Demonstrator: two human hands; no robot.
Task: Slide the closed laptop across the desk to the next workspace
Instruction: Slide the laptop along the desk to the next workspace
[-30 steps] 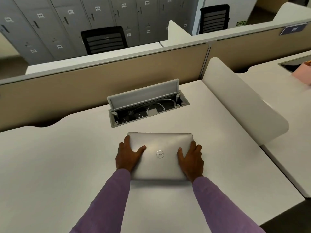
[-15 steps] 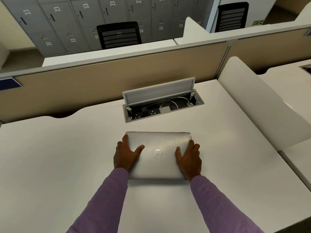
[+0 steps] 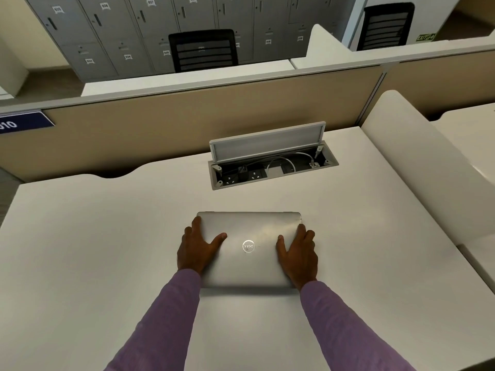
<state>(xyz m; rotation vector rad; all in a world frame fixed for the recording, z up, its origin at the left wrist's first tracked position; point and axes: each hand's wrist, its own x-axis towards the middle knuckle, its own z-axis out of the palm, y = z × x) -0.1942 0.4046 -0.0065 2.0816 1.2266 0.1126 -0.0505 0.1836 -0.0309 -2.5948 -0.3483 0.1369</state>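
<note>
A closed silver laptop (image 3: pixel 249 231) with a round logo lies flat on the white desk (image 3: pixel 93 236), roughly at its middle. My left hand (image 3: pixel 197 247) grips the laptop's left edge, fingers along the side and thumb on the lid. At the right edge my right hand (image 3: pixel 297 253) holds it the same way. Both arms wear purple sleeves.
An open cable box (image 3: pixel 270 167) with sockets and cords, its lid raised, sits just behind the laptop. A beige partition (image 3: pixel 187 116) runs along the back. A white curved divider (image 3: pixel 417 167) stands at the right, with another desk (image 3: pixel 471 129) beyond it.
My view has turned left, so the divider and the neighbouring desk sit further right in frame. Both hands keep the same hold on the laptop, which stays in front of the cable box.
</note>
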